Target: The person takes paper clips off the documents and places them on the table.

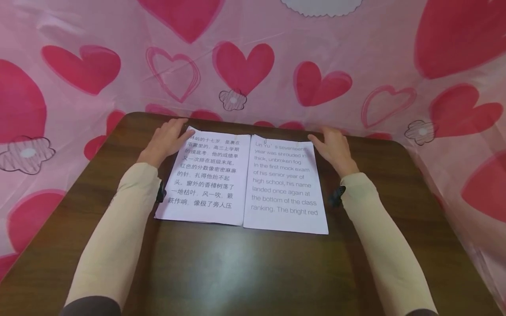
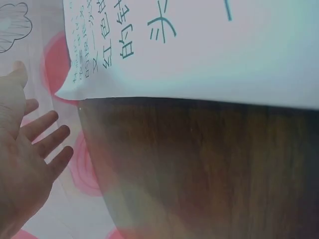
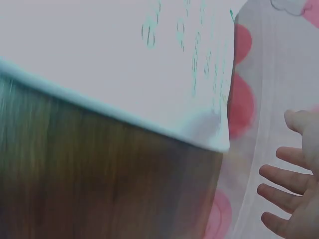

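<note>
Two stacks of printed paper lie side by side on the table. The left paper [image 1: 205,175] carries Chinese text, and the right paper [image 1: 282,184] carries English text. My left hand [image 1: 168,138] is beside the upper left corner of the Chinese page, its thumb close to the corner. By the upper right corner of the English page is my right hand [image 1: 335,149], thumb toward the paper. In the left wrist view the left hand [image 2: 30,144] has spread, loosely extended fingers. The right hand [image 3: 296,179] shows likewise spread fingers in the right wrist view. Neither hand grips anything.
A dark brown wooden table [image 1: 221,272] bears the papers. Small clips, one a paper clip [image 1: 265,141], sit along the pages' top edges. Behind the table and at both sides hangs a pink cloth [image 1: 276,26] with red hearts. Each wrist wears a dark device [image 1: 337,196].
</note>
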A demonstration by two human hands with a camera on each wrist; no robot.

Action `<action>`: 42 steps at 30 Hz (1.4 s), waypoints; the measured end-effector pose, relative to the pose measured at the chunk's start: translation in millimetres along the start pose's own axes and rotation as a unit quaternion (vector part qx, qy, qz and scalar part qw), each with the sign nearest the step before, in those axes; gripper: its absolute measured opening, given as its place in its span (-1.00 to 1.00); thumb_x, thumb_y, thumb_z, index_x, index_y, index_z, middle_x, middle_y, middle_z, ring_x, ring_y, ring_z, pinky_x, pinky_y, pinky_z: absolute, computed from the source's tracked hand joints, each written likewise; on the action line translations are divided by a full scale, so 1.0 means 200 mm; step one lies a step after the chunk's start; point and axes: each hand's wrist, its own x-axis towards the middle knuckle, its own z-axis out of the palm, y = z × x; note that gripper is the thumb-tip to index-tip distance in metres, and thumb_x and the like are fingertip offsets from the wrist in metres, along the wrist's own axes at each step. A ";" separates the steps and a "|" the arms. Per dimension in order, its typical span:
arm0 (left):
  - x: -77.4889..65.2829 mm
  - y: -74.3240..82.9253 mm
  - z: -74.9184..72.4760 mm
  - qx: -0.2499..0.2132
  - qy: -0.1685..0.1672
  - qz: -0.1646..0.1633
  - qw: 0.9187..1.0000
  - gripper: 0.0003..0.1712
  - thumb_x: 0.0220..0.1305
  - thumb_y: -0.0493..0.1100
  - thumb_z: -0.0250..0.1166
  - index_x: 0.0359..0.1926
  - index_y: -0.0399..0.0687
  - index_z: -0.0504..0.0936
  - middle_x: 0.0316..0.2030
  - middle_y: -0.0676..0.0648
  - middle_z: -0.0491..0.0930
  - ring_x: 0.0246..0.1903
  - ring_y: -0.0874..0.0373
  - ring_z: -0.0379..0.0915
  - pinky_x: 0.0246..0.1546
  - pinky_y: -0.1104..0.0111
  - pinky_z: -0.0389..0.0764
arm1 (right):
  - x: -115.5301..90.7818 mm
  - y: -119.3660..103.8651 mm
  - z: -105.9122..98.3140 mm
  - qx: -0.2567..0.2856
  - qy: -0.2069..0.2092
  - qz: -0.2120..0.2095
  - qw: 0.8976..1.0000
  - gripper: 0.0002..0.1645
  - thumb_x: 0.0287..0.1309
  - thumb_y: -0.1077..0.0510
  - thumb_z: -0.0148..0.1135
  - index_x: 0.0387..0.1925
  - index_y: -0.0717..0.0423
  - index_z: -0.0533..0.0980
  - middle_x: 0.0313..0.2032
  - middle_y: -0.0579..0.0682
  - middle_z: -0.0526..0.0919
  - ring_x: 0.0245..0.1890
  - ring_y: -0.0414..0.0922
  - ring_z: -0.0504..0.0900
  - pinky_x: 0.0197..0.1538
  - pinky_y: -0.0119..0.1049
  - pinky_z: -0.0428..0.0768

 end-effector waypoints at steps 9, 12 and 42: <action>0.01 0.00 0.00 -0.054 -0.005 -0.029 0.998 -0.19 0.50 0.13 0.05 0.56 -0.15 0.03 0.46 -0.38 0.18 0.42 -0.35 0.11 0.44 -0.25 0.14 | 0.04 -0.14 0.09 0.049 -0.050 0.050 0.996 -0.30 0.37 -0.18 0.12 0.40 0.05 0.36 0.32 0.22 0.49 0.31 0.22 0.45 0.37 0.23 0.36; 0.01 0.00 0.00 -0.069 -0.009 -0.037 0.997 -0.20 0.50 0.14 0.03 0.55 -0.18 0.05 0.46 -0.38 0.18 0.43 -0.34 0.10 0.46 -0.23 0.13 | 0.07 -0.20 0.12 0.065 -0.065 0.057 0.994 -0.28 0.37 -0.20 0.12 0.41 0.08 0.35 0.36 0.19 0.46 0.35 0.19 0.42 0.42 0.20 0.32; 0.16 -0.01 0.10 -0.146 0.039 -0.047 0.987 -0.46 0.45 -0.30 0.07 0.40 -0.30 0.31 0.36 -0.40 0.36 0.28 -0.25 0.33 0.47 -0.05 0.23 | 0.31 -0.75 0.53 0.053 -0.157 0.006 0.986 -0.33 0.25 -0.11 0.32 0.30 0.10 0.47 0.22 0.07 0.58 0.19 0.03 0.50 0.42 -0.04 0.40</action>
